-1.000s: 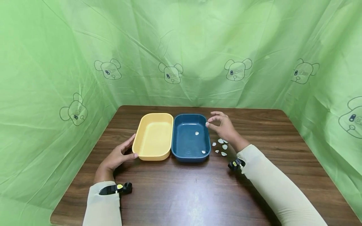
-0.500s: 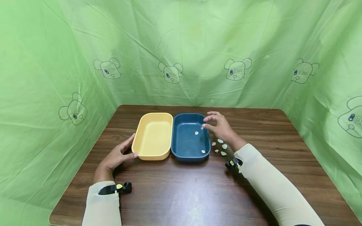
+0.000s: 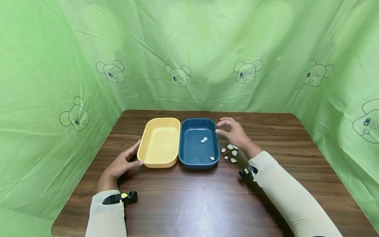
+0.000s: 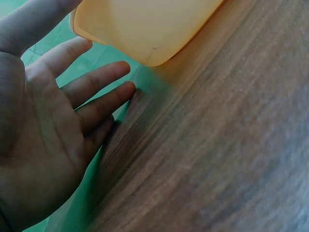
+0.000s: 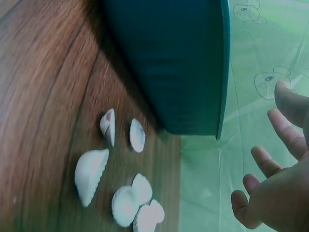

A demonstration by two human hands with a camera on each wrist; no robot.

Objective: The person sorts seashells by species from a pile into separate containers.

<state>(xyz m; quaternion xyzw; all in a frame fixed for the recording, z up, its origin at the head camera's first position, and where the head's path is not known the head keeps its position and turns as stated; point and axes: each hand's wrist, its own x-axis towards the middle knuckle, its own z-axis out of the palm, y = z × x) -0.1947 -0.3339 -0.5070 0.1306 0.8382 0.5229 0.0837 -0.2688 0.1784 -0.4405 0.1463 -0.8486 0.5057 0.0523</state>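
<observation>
My left hand (image 3: 122,164) rests at the left side of a yellow tray (image 3: 160,146), thumb at its near corner. In the left wrist view the fingers are spread and fairly straight below the tray. Beside it stands a blue tray (image 3: 192,153) holding three small white seashells, two of them side by side near the middle and one seashell (image 3: 212,158) near the front right corner. At the blue tray's right rim hovers my right hand (image 3: 237,134), thumb and fingers apart with nothing between them. Several white seashells (image 5: 91,175) lie on the table below that hand.
Both trays stand close together on a brown wooden table (image 3: 177,200). A green cloth (image 3: 207,49) with bear outlines hangs behind and at both sides. A black strap (image 3: 248,171) circles the right wrist, and another strap (image 3: 116,198) the left.
My right hand moved left over the blue tray with a seashell, let it fall beside another one there, and drew back to the right rim. The left hand stayed put.
</observation>
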